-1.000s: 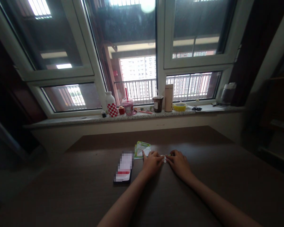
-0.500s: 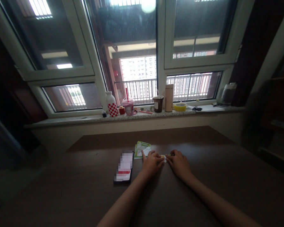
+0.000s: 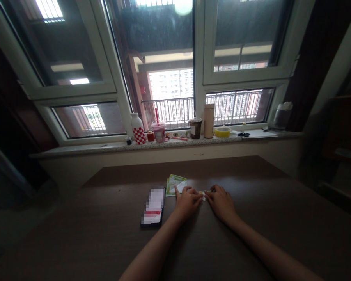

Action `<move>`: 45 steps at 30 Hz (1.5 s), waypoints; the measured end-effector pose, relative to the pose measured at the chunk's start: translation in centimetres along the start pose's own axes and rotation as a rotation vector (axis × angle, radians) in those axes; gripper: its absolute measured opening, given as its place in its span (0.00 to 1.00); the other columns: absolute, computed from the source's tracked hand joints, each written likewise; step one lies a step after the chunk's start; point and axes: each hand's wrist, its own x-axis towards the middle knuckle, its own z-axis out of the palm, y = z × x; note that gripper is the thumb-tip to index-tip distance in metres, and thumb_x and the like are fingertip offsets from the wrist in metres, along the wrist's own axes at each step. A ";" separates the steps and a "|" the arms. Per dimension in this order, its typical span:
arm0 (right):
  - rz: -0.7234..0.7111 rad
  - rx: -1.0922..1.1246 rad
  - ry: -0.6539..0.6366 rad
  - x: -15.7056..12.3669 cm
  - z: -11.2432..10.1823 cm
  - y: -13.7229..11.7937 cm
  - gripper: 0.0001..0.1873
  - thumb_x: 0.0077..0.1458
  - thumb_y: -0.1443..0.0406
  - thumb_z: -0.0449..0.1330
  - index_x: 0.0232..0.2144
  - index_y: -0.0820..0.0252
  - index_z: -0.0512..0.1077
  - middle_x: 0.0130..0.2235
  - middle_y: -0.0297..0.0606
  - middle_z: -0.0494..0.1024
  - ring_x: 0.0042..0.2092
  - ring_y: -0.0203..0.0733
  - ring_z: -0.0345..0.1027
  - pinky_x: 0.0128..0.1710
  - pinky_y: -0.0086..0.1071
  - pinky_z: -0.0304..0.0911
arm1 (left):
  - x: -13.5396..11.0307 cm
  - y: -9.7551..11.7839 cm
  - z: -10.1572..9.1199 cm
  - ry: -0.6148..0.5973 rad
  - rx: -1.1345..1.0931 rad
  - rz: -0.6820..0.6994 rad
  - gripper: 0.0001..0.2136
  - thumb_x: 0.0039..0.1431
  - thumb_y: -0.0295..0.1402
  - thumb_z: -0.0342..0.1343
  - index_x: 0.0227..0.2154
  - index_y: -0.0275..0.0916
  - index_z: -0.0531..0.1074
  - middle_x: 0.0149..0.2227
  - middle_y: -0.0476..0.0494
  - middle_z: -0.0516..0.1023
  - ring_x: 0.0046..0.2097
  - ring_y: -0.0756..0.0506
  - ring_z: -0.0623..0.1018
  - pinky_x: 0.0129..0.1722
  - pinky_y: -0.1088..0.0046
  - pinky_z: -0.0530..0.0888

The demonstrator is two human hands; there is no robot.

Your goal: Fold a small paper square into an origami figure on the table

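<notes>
Both my hands rest on the dark wooden table [image 3: 251, 234], knuckles up, fingertips meeting over a small pale piece of folded paper [image 3: 204, 194]. My left hand [image 3: 187, 201] has its fingers curled and pinched on the paper's left side. My right hand [image 3: 221, 202] pinches the right side the same way. Most of the paper is hidden under the fingers. Just beyond my left hand lies a green and white printed sheet [image 3: 176, 184]. A phone [image 3: 153, 206] lies flat to the left of my left hand.
The stone windowsill [image 3: 105, 146] behind the table holds a red-checked bottle [image 3: 137, 129], a pink cup with a straw [image 3: 159, 131], a dark cup [image 3: 195, 128], a tall beige flask [image 3: 208, 120], a yellow tape roll [image 3: 222, 132] and scissors [image 3: 243, 134].
Hardly anything differs; both hands stay pinched on the small paper at the same spot, with only slight finger shifts.
</notes>
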 end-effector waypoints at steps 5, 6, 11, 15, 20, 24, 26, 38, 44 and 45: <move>0.010 0.009 0.002 0.0 -0.2 -0.2 0.15 0.62 0.58 0.51 0.43 0.49 0.78 0.46 0.42 0.72 0.49 0.46 0.63 0.44 0.37 0.58 | 0.0 -0.2 0.3 0.019 0.040 0.028 0.13 0.64 0.42 0.49 0.49 0.63 0.71 0.44 0.52 0.76 0.55 0.40 0.65 0.55 0.27 0.32; 0.011 0.012 0.001 0.0 -0.3 -0.2 0.16 0.62 0.58 0.51 0.42 0.49 0.78 0.46 0.42 0.72 0.49 0.46 0.63 0.44 0.37 0.58 | 0.0 -0.2 0.3 0.013 0.054 0.034 0.13 0.64 0.41 0.50 0.50 0.64 0.70 0.45 0.52 0.76 0.55 0.40 0.65 0.55 0.27 0.32; 0.018 0.027 -0.009 0.0 -0.4 -0.1 0.16 0.61 0.58 0.52 0.43 0.48 0.78 0.46 0.42 0.72 0.49 0.46 0.63 0.45 0.36 0.58 | 0.1 -0.3 0.5 0.007 0.095 0.038 0.13 0.65 0.40 0.50 0.50 0.62 0.70 0.46 0.52 0.75 0.56 0.39 0.65 0.55 0.25 0.34; 0.011 0.038 -0.018 0.0 -0.3 0.1 0.15 0.61 0.58 0.52 0.44 0.46 0.77 0.46 0.41 0.72 0.49 0.46 0.63 0.45 0.36 0.57 | 0.1 -0.1 0.5 0.003 0.132 0.050 0.13 0.65 0.39 0.49 0.50 0.61 0.70 0.47 0.51 0.75 0.56 0.39 0.64 0.55 0.25 0.32; -0.008 0.037 -0.012 0.0 -0.2 0.3 0.15 0.61 0.58 0.52 0.44 0.46 0.77 0.46 0.41 0.72 0.49 0.45 0.63 0.45 0.36 0.58 | 0.1 0.1 0.5 0.003 0.174 0.055 0.13 0.66 0.40 0.47 0.50 0.59 0.70 0.46 0.50 0.75 0.56 0.40 0.64 0.55 0.26 0.32; -0.016 0.040 -0.006 0.0 -0.2 0.4 0.16 0.62 0.57 0.51 0.42 0.47 0.78 0.45 0.41 0.72 0.49 0.45 0.64 0.45 0.36 0.58 | 0.0 0.1 0.5 0.016 0.186 0.065 0.13 0.66 0.40 0.46 0.50 0.58 0.70 0.46 0.50 0.75 0.55 0.40 0.65 0.55 0.25 0.34; -0.020 0.040 -0.005 0.0 -0.1 0.5 0.16 0.62 0.57 0.50 0.42 0.46 0.78 0.45 0.41 0.72 0.48 0.45 0.64 0.45 0.36 0.58 | 0.0 0.1 0.5 0.020 0.184 0.072 0.13 0.66 0.41 0.46 0.50 0.59 0.70 0.46 0.50 0.75 0.55 0.40 0.65 0.55 0.24 0.34; 0.003 0.044 0.001 0.1 0.0 0.4 0.14 0.59 0.57 0.55 0.44 0.44 0.77 0.45 0.40 0.73 0.48 0.46 0.64 0.44 0.36 0.58 | -0.1 0.2 0.5 0.028 0.180 0.063 0.14 0.67 0.40 0.46 0.51 0.60 0.69 0.46 0.50 0.74 0.56 0.40 0.65 0.55 0.26 0.34; 0.006 0.047 0.005 0.1 0.0 0.4 0.14 0.58 0.57 0.56 0.44 0.44 0.77 0.45 0.41 0.72 0.49 0.46 0.64 0.44 0.37 0.58 | -0.1 0.3 0.4 0.015 0.193 0.058 0.14 0.67 0.40 0.45 0.51 0.58 0.70 0.47 0.49 0.74 0.56 0.39 0.65 0.55 0.25 0.34; 0.008 0.047 -0.001 0.1 0.0 0.4 0.14 0.58 0.56 0.56 0.44 0.44 0.77 0.45 0.41 0.72 0.49 0.47 0.64 0.45 0.37 0.58 | -0.1 0.3 0.4 0.015 0.193 0.061 0.14 0.67 0.40 0.45 0.51 0.58 0.70 0.47 0.49 0.74 0.56 0.39 0.65 0.55 0.25 0.35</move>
